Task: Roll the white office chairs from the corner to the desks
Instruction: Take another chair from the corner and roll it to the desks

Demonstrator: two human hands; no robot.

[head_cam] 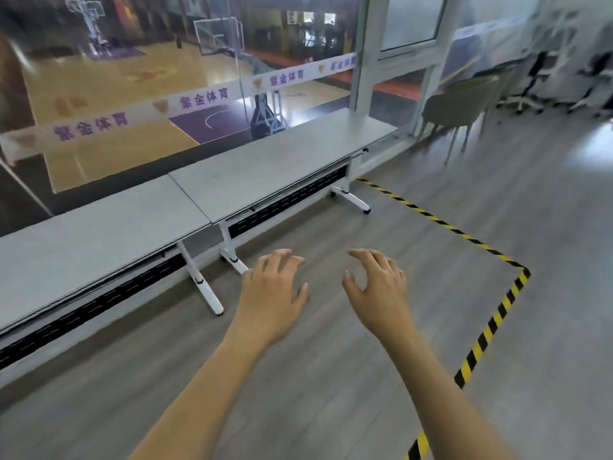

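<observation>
Near the desks (282, 167), above the floor (331, 376): left hand (275, 287) and right hand (378, 287) side by side, fingers loosely curled, grasping nothing. Well beyond the desks' far end: office chairs (530, 78), blurred, apart from both hands.

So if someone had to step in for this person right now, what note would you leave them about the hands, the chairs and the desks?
Left hand: open, fingers loosely curled, nothing in its grip, held out above the floor.
Right hand: the same, alongside it.
Desks: two end to end along the glass wall; no chair shows at either.
Office chairs: two on white wheeled bases at the far right, blurred.
Done: no chair delivered, as far as this view shows.
Left: walk over, take a chair and roll it to a desk, then the other. An armchair stands near the desks' far end, so steer around it.
</observation>
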